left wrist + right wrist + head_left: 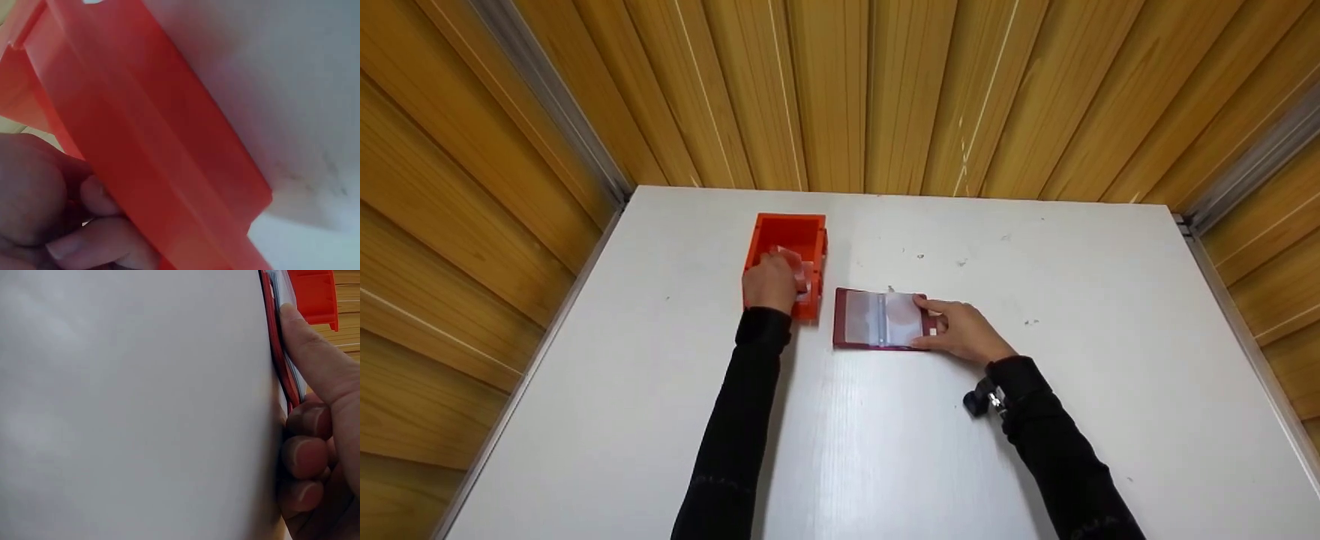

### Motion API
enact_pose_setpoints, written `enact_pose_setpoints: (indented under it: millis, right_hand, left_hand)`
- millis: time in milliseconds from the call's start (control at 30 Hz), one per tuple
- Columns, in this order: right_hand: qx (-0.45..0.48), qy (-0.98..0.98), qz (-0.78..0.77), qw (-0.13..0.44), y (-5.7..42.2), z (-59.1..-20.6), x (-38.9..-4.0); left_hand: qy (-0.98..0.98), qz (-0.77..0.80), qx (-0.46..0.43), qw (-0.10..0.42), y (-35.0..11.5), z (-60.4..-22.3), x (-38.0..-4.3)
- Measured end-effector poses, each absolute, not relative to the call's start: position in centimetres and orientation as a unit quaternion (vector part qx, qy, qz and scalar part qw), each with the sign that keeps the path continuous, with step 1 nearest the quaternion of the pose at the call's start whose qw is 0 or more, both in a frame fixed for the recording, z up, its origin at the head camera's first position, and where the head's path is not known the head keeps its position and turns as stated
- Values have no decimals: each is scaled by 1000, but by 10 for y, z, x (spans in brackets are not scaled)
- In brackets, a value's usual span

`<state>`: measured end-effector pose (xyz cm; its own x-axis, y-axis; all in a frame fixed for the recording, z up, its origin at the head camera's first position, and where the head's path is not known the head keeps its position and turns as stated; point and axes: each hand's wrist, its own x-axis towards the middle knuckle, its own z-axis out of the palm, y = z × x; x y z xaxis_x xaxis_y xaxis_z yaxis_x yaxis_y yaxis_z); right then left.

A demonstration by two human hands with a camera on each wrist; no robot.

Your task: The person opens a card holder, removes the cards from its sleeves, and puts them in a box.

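Note:
A small red-covered card holder (840,319) lies spread on the table, its clear plastic sleeves (864,318) facing up. My right hand (966,330) grips its right edge. In the right wrist view the thumb (315,354) presses along the sleeves, and the other fingers (306,458) curl at the cover's edge. My left hand (770,283) reaches into an orange-red plastic bin (791,220), beside pinkish, partly see-through pieces (802,279). The left wrist view shows curled fingers (101,242) behind the bin's wall (140,124); I cannot tell whether they hold a piece.
The white table (870,450) has a few small dark marks beyond the card holder and to its right. Wood-patterned panels (832,97) enclose the back and both sides. A small dark device (981,399) hangs from the right wrist strap, over the table.

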<state>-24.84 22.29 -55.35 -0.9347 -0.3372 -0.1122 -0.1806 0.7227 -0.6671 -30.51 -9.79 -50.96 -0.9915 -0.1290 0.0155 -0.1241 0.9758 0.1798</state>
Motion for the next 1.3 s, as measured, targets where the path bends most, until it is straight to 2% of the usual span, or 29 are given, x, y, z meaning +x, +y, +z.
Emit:
enact_pose_setpoints:
  millis: [533, 1100, 1200, 1300]
  right_hand:
    - [-141, 919, -352, 107, 223, -555, -248]
    - [-130, 920, -355, 106, 223, -551, -248]
    - [-128, 919, -357, 111, 223, -551, -248]
    - [-132, 919, -354, 115, 223, -551, -248]
  left_hand:
    - [-996, -7, 82, -28, -88, -525, -316]
    - [-995, -9, 82, -55, -85, -522, -319]
    - [-997, -11, 68, -44, -86, -523, -317]
    - [-997, -49, 54, 11, -88, -523, -312]
